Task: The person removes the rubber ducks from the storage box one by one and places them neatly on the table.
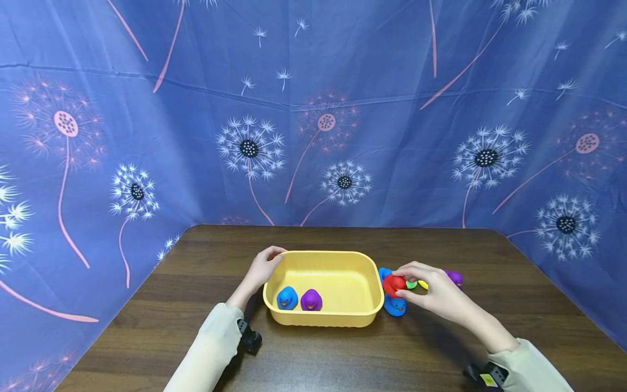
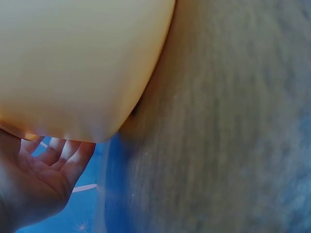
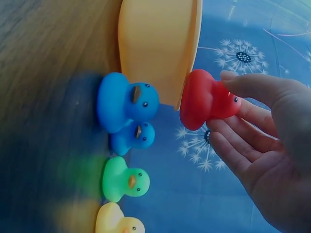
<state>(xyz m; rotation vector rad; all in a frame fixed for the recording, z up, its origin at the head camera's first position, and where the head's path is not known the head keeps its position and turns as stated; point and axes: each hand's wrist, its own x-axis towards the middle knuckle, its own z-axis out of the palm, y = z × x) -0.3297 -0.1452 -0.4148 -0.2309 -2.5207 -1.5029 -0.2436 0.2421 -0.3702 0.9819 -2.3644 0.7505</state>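
A yellow plastic tub (image 1: 338, 319) stands on the table, with a blue rubber duck (image 1: 287, 298) and a purple rubber duck (image 1: 311, 300) inside near its front wall. My left hand (image 1: 262, 269) holds the tub by its back left corner; in the left wrist view the fingers (image 2: 77, 162) reach the rim. Between thumb and fingers of my right hand (image 1: 436, 291) is a red rubber duck (image 3: 197, 99), raised just outside the tub's right side. Below it, two blue rubber ducks (image 3: 114, 99) sit on the table beside the tub.
A green duck (image 3: 124, 179) and a yellow duck (image 3: 114, 218) line up past the blue ones. Farther right, a purple duck (image 1: 454, 277) shows behind my right hand. Blue dandelion-print cloth (image 1: 294, 109) hangs behind the wooden table (image 1: 313, 362).
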